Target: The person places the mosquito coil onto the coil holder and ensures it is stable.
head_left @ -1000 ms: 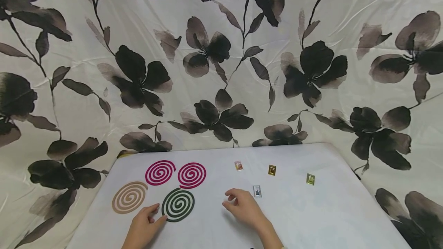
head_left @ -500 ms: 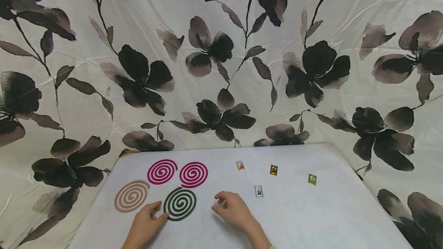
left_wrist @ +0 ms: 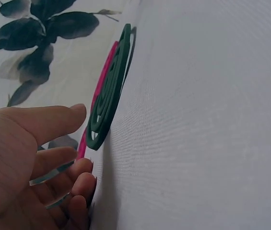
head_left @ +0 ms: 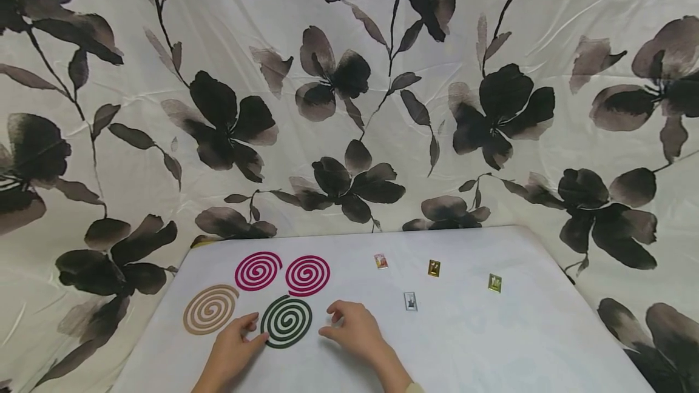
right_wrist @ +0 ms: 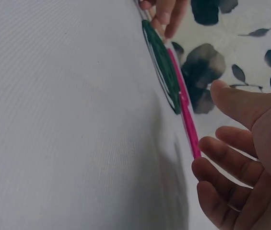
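A dark green mosquito coil [head_left: 287,321] lies flat on the white table between my two hands. My left hand [head_left: 235,344] is at its left side, fingers loosely bent, the thumb tip right at the coil's lower left edge in the head view. To its right, my right hand [head_left: 355,331] hovers with a gap between thumb and fingers, apart from the coil. Both hands hold nothing; the left wrist view shows the left thumb [left_wrist: 63,122] beside the green coil's rim. Two magenta coils, a left one [head_left: 258,271] and a right one [head_left: 308,275], lie behind, and a tan coil [head_left: 210,310] lies further left.
Several tiny framed pictures are spread on the right of the table: a reddish one [head_left: 380,261], a gold one [head_left: 434,268], a silver one [head_left: 410,301] and a yellow-green one [head_left: 494,283]. A floral cloth [head_left: 349,108] hangs behind the table's back edge.
My right hand has moved left, from beside the silver frame to near the green coil. The left hand stays by the coil's left edge. The head view has shifted slightly.
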Available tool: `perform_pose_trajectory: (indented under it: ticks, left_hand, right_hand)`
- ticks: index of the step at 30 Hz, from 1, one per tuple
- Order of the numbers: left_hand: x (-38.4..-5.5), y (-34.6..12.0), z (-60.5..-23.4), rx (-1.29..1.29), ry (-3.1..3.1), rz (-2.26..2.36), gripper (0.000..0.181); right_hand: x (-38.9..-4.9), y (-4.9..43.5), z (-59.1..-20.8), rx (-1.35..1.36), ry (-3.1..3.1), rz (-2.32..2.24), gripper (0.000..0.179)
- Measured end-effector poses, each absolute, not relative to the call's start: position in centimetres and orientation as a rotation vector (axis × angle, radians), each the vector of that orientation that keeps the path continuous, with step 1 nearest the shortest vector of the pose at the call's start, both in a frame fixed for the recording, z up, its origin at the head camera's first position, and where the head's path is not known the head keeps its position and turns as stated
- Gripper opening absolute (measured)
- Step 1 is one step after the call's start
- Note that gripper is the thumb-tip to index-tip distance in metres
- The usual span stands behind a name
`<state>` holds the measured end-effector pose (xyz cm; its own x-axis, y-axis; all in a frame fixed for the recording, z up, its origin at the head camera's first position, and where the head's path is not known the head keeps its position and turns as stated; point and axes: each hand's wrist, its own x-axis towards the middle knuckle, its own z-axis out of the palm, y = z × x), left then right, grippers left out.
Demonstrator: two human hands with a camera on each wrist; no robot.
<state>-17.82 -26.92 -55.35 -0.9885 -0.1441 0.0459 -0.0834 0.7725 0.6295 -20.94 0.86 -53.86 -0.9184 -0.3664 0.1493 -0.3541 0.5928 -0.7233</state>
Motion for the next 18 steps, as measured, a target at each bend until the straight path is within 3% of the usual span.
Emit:
perform_pose_trajectory:
  ticks: [18]
  left_hand:
    - [-19.1,-27.0,-55.1,0.096,-2.973,-0.912,0.056]
  right_hand:
    - [-20.7,-2.6,-55.5,-0.479,2.856,-1.282,0.040]
